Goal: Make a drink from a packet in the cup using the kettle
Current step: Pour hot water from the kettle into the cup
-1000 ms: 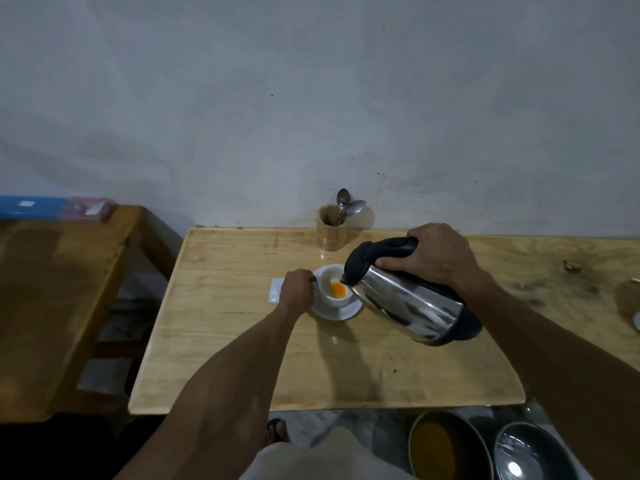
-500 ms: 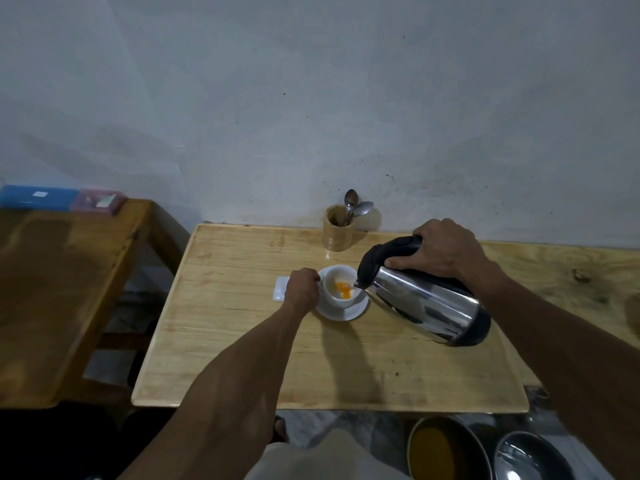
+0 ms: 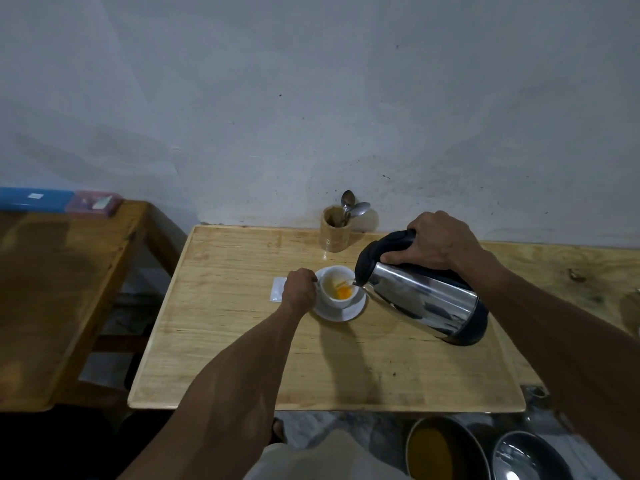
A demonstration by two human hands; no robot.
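A white cup [image 3: 332, 276] stands on a white saucer [image 3: 351, 311] near the middle of the light wooden table [image 3: 242, 358]. Orange powder lies wet in the cup's bottom. My left hand [image 3: 299, 291] grips the cup's left side, at its handle. My right hand [image 3: 438, 240] holds the black handle of a steel kettle [image 3: 422, 299], tilted with its spout at the cup's right rim. A white packet [image 3: 277, 289] lies flat left of the cup, partly behind my left hand.
A wooden holder [image 3: 334, 233] with spoons stands at the wall behind the cup. A darker table [image 3: 59, 278] on the left carries a blue box [image 3: 34, 199] and a pink box [image 3: 93, 202]. Two metal bowls [image 3: 446, 448] sit on the floor below the front edge.
The kettle's spout has come closer to the cup's rim and the kettle stays tilted. My left hand has stayed on the cup. The camera has shifted slightly.
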